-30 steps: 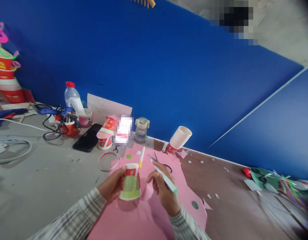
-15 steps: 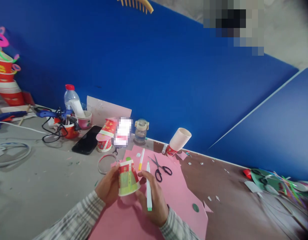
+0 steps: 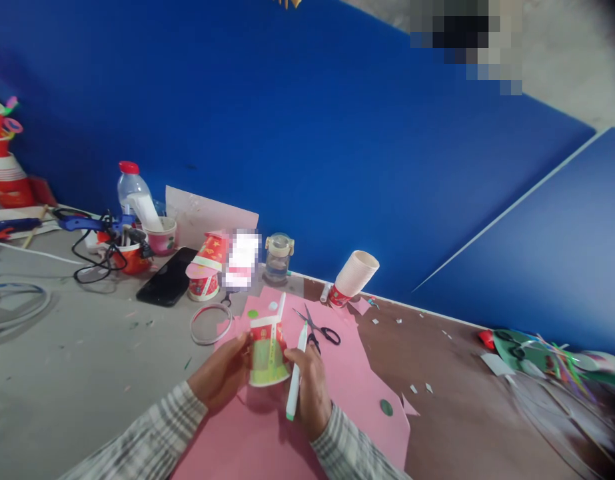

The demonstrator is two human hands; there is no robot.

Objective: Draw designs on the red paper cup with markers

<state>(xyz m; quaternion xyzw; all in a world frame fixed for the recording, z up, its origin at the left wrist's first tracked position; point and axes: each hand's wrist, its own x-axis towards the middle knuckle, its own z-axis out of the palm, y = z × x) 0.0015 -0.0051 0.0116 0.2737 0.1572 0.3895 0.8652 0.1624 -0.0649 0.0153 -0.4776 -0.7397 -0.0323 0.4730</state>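
Observation:
A paper cup [image 3: 267, 357], red near its upper end and yellow-green lower down, is held over the pink paper [image 3: 357, 400]. My left hand [image 3: 222, 373] is closed round the cup's left side. On the right side, my right hand [image 3: 310, 390] holds a white marker [image 3: 296, 373] with green ends, its thumb close to the cup. Just beyond that hand lie black-handled scissors [image 3: 318, 328], spread apart on the paper. A green round piece [image 3: 386, 407] rests near the paper's right edge.
A ring of tape [image 3: 211, 324], a black phone [image 3: 168, 277] and a decorated red cup piece [image 3: 205, 267] are at the left. Behind stand a glass jar [image 3: 278, 259], stacked cups [image 3: 354, 277] and a bottle [image 3: 132, 190]. Craft strips [image 3: 567, 363] lie far right.
The cup has turned more upright and moved slightly right. The marker in my right hand now leans, its upper end to the right. The whole view has shifted a little.

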